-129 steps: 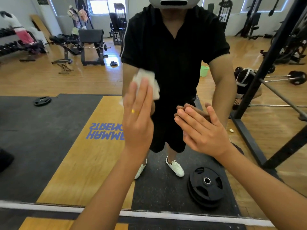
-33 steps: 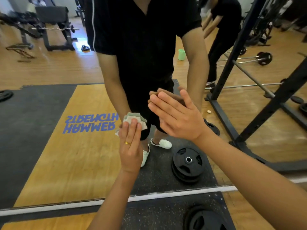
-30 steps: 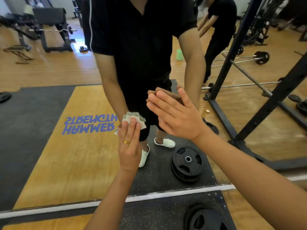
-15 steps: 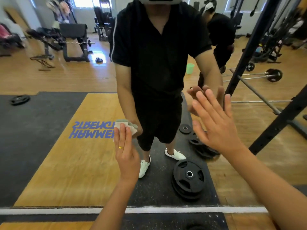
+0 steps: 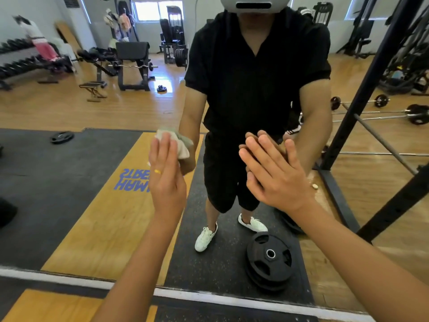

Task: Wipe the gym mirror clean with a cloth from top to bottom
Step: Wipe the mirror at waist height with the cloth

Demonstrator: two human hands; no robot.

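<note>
The gym mirror (image 5: 69, 182) fills nearly the whole view and reflects a person in black clothes standing right in front of it. My left hand (image 5: 166, 182) presses a crumpled pale cloth (image 5: 182, 147) flat against the glass with straight fingers, at about mid height, left of centre. Most of the cloth is hidden behind those fingers. To the right, my right hand (image 5: 274, 175) lies flat on the glass with its fingers spread, holding nothing.
A white strip (image 5: 209, 296) marks the mirror's bottom edge, with the floor mat below it. Reflected in the glass are stacked black weight plates (image 5: 269, 259), a black rack frame (image 5: 362, 94) on the right, benches and barbells.
My left hand has slid the cloth higher up the glass than a second ago. My right hand lifted off, shifted right, then came back flat near the centre.
</note>
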